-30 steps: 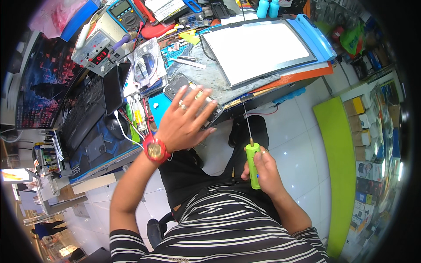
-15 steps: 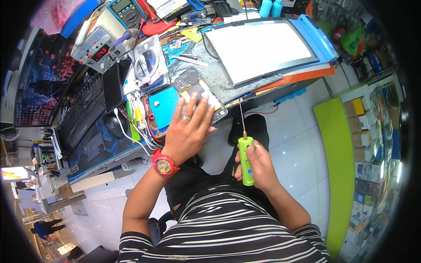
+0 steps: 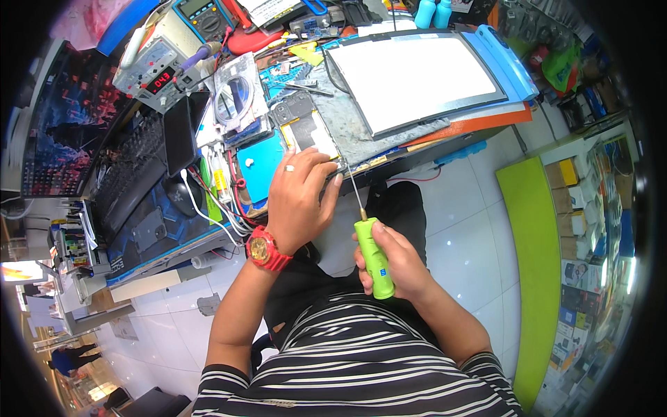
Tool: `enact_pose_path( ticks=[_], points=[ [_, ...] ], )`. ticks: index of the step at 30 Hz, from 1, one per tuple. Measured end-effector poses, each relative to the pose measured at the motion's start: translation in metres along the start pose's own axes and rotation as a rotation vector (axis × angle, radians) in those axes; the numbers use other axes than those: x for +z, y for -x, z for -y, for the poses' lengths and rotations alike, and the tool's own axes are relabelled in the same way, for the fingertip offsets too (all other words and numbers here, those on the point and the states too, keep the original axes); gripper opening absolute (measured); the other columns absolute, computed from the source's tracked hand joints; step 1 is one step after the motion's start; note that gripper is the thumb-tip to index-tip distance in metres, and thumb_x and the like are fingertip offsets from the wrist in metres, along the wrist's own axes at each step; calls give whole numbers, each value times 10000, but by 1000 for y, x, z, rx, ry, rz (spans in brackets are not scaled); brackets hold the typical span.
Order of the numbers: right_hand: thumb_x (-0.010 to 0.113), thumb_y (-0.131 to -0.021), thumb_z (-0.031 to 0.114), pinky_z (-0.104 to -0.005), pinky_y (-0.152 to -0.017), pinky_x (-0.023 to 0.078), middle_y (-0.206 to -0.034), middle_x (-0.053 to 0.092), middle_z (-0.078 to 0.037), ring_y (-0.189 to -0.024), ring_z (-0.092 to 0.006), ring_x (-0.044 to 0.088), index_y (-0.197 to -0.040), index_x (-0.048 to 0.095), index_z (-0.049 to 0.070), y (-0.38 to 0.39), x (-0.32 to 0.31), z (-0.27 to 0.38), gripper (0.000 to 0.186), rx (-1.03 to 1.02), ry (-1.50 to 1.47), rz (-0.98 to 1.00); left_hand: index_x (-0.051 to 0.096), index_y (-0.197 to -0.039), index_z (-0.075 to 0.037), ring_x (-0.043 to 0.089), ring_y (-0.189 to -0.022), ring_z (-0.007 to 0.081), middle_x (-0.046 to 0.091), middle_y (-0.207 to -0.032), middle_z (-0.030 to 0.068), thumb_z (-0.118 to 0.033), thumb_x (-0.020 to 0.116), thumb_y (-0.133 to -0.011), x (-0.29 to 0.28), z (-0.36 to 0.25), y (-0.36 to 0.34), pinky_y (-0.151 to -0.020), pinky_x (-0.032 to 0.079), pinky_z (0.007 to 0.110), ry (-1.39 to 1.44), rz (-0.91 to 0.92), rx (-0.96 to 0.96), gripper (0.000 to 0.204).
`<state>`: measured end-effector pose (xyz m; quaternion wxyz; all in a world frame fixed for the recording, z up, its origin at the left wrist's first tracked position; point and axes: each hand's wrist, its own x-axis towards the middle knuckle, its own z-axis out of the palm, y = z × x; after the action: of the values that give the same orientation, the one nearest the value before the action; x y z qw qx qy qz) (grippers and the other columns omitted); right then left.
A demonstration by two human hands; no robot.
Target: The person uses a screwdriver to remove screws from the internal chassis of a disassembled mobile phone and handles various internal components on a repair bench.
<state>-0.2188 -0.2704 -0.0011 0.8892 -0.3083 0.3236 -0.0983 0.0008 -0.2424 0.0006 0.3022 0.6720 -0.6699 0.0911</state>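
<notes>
A smartphone (image 3: 306,132) lies on the work mat near the bench's front edge with its back cover off, showing a dark camera section and a pale and black inside. My left hand (image 3: 301,191) bends over its lower end, fingers pressed on it and thumb by the near edge. This hand hides the phone's bottom part. In my right hand (image 3: 399,260) is a green-handled tool (image 3: 375,267) with a long thin metal shaft. Its shaft points up and left, and the tip reaches the phone's lower right edge beside my left fingertips.
A blue pad (image 3: 264,163) lies left of the phone, beside bundled cables. Behind it are tweezers (image 3: 309,87) and a power supply (image 3: 149,76). At right a white-topped panel (image 3: 417,80) covers much of the bench. A keyboard (image 3: 135,132) and dark phone (image 3: 178,135) stand further left.
The phone has shifted away from the bench edge. My left fingers, earlier spread flat across it, now bend over its lower end. The green-handled tool has swung left, bringing its tip to the phone.
</notes>
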Motion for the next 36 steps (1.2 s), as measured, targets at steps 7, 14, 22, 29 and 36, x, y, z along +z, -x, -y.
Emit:
enact_pose_path(
  ticks=[7,14,22,29,36],
  points=[
    [396,-1116,488,-337,-464,529,-788,572,-88,-525,-173,588,-1182,498,19,-11,15,-5,485,63,-5,-82,703,-818,-52,693,-880,285,701,-884,61,-62,789,-825,3,0,-17,-775,543,395,113,-57,-31,87],
    [401,-1110,504,-339,-455,521,-768,565,-85,-499,-171,572,-1164,493,17,-11,20,-7,499,47,-19,-104,707,-779,-58,679,-809,266,696,-865,45,-75,805,-804,1,3,-20,-726,538,381,98,-30,-27,103],
    [397,-1107,529,-335,-447,518,-768,567,-86,-496,-171,572,-1172,492,9,-11,20,-8,532,38,-25,-105,736,-768,-53,683,-834,266,706,-860,45,-88,812,-799,-4,0,-24,-732,542,386,75,31,-78,88],
    [404,-1107,526,-328,-447,518,-772,567,-84,-499,-164,573,-1173,501,11,-10,18,-5,528,38,14,-120,758,-778,-56,691,-868,264,721,-862,47,-112,826,-793,-7,0,-24,-741,552,388,55,74,-97,89],
    [416,-1105,524,-322,-449,516,-782,570,-78,-511,-159,581,-1177,505,20,-5,13,4,516,60,67,-122,769,-771,-59,690,-846,250,725,-857,42,-117,831,-788,-7,0,-25,-736,552,378,72,82,-121,86]
  ],
)
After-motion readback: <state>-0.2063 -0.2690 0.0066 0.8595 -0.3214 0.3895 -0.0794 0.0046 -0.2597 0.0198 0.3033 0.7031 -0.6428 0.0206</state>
